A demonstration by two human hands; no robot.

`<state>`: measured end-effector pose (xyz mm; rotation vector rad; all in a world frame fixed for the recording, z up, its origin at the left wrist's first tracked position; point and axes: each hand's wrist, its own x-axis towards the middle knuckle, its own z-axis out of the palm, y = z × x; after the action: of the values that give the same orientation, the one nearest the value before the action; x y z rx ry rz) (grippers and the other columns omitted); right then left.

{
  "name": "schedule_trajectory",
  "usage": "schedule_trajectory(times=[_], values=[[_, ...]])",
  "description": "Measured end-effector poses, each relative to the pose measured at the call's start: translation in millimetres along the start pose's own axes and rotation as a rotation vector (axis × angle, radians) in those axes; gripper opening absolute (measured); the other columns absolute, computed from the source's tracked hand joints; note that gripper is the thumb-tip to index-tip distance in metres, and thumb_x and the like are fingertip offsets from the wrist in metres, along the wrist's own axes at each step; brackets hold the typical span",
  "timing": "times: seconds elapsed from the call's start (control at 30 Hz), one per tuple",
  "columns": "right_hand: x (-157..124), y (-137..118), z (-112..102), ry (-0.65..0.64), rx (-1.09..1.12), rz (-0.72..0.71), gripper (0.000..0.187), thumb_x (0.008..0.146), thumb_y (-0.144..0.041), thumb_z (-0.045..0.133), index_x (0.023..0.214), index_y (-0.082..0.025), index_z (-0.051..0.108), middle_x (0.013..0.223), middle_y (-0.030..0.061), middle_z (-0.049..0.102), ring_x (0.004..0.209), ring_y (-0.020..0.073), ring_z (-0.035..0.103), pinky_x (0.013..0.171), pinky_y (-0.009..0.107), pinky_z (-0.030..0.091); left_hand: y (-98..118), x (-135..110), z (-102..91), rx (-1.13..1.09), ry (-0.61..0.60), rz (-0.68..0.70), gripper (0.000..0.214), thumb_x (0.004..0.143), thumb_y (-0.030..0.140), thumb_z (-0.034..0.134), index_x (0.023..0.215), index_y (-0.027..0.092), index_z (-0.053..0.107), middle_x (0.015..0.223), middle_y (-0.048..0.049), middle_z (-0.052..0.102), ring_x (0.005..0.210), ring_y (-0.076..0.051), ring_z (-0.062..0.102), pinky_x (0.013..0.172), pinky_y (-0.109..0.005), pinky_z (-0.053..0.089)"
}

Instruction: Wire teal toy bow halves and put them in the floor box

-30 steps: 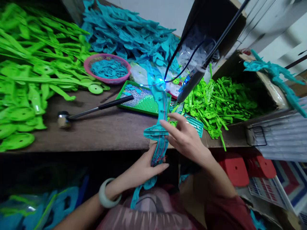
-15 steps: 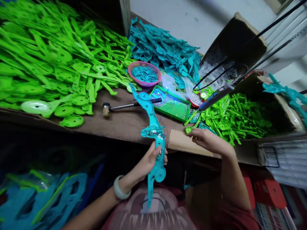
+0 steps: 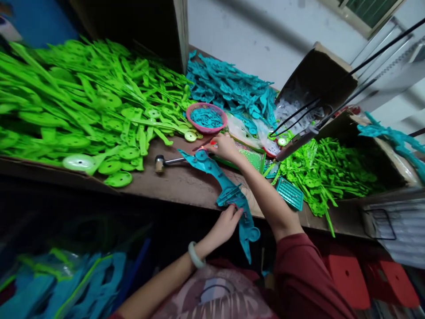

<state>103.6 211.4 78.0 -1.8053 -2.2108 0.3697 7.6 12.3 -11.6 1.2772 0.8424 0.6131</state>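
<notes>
A long teal plastic part (image 3: 215, 175), with round discs near both ends, slants over the bench's front edge. My left hand (image 3: 227, 221) is closed around its lower middle; a pale bangle is on that wrist. Reaching across to the part's far end, my right hand (image 3: 226, 148) has its fingers bent together beside the disc. A small red spot shows at those fingertips; what they pinch is too small to make out. A hammer (image 3: 160, 164) lies behind the part, its handle partly hidden by the part and my right hand.
Lime-green plastic parts (image 3: 99, 106) pile up at left, more (image 3: 338, 168) at right. Teal parts (image 3: 232, 88) lie behind a pink basket (image 3: 224, 122) of small teal pieces. A green perforated tray (image 3: 254, 157) and a teal tray (image 3: 289, 193) stand near a hanging cylindrical tool (image 3: 295, 144).
My right hand has moved left from the right-hand green pile to the teal part's far end. The part has tilted, its lower end swinging right, with my left hand still on it. The view has shifted.
</notes>
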Motion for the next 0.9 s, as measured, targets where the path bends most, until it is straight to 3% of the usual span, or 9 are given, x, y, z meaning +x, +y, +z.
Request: schedule_trajectory(times=[0.07, 0.17, 0.37, 0.47, 0.63, 0.73, 0.8, 0.9], values=[[9.1, -5.6, 7.6, -0.08, 0.035, -0.022, 0.018, 0.09, -0.026, 0.064, 0.085, -0.012, 0.073, 0.093, 0.0114, 0.072, 0.091, 0.0245, 0.063, 0.083, 0.032, 0.045, -0.1, 5.8, -4.0, 0.072, 0.001, 0.031, 0.03, 0.09, 0.047, 0.047, 0.074, 0.022, 0.051, 0.081, -0.0071, 0.064, 0.086, -0.027, 0.062, 0.087, -0.041, 0.048], [9.1, -6.9, 15.5, -0.106, 0.087, -0.057, 0.02, 0.094, -0.026, 0.059, 0.093, -0.013, 0.074, 0.089, 0.0064, 0.073, 0.081, 0.0177, 0.064, 0.076, 0.027, 0.045, 2.2, 11.0, -7.2, 0.145, 0.002, 0.04, 0.03, 0.091, 0.044, 0.044, 0.071, 0.023, 0.048, 0.074, -0.0065, 0.061, 0.076, -0.026, 0.063, 0.074, -0.039, 0.05], [-0.4, -9.8, 27.5, -0.019, 0.091, -0.06, 0.007, 0.088, -0.018, 0.066, 0.092, -0.015, 0.071, 0.103, 0.0098, 0.07, 0.106, 0.024, 0.057, 0.093, 0.036, 0.043, 15.3, 18.9, -6.0, 0.254, -0.036, -0.006, 0.029, 0.095, 0.039, 0.037, 0.075, 0.022, 0.049, 0.061, -0.0051, 0.063, 0.054, -0.023, 0.065, 0.057, -0.034, 0.046], [-10.2, -8.9, 22.5, 0.1, 0.323, -0.04, 0.006, 0.091, -0.018, 0.06, 0.089, -0.016, 0.066, 0.098, 0.0067, 0.07, 0.1, 0.0208, 0.061, 0.093, 0.035, 0.046, 20.9, 21.0, -10.4, 0.311, -0.06, -0.022, 0.031, 0.096, 0.037, 0.036, 0.074, 0.021, 0.052, 0.056, -0.0041, 0.063, 0.047, -0.022, 0.064, 0.054, -0.033, 0.046], [-65.0, 15.3, -9.5, 0.299, 0.956, 0.083, 0.014, 0.098, -0.031, 0.046, 0.094, -0.021, 0.054, 0.087, 0.001, 0.068, 0.082, 0.0152, 0.067, 0.084, 0.033, 0.053, 23.6, 19.2, -24.0, 0.401, -0.065, -0.016, 0.035, 0.096, 0.043, 0.041, 0.075, 0.02, 0.056, 0.056, -0.0031, 0.063, 0.046, -0.022, 0.064, 0.053, -0.03, 0.045], [-107.5, 37.5, -22.0, 0.417, 0.96, 0.153, 0.016, 0.096, -0.037, 0.049, 0.094, -0.022, 0.053, 0.087, 0.0012, 0.069, 0.084, 0.0154, 0.067, 0.086, 0.033, 0.053, 22.2, 19.2, -24.6, 0.451, -0.07, -0.008, 0.036, 0.096, 0.044, 0.042, 0.076, 0.02, 0.059, 0.055, -0.0021, 0.062, 0.046, -0.02, 0.063, 0.054, -0.028, 0.043], [-128.3, 52.3, -20.5, 0.426, 0.889, 0.196, 0.019, 0.09, -0.04, 0.058, 0.087, -0.021, 0.056, 0.082, 0.0011, 0.07, 0.081, 0.0156, 0.066, 0.082, 0.031, 0.052, 19.9, 18.6, -20.9, 0.501, -0.046, 0.003, 0.034, 0.096, 0.039, 0.043, 0.075, 0.02, 0.061, 0.053, -0.0016, 0.06, 0.044, -0.018, 0.06, 0.053, -0.028, 0.04], [-143.5, 72.4, -8.3, 0.451, 1.075, 0.298, 0.025, 0.082, -0.043, 0.067, 0.082, -0.021, 0.057, 0.069, -0.002, 0.067, 0.068, 0.0148, 0.063, 0.07, 0.029, 0.051, 14.8, 13.9, -14.3, 0.576, 0.058, 0.068, 0.025, 0.093, 0.033, 0.048, 0.076, 0.02, 0.061, 0.056, -0.0021, 0.06, 0.051, -0.02, 0.06, 0.057, -0.029, 0.039]])
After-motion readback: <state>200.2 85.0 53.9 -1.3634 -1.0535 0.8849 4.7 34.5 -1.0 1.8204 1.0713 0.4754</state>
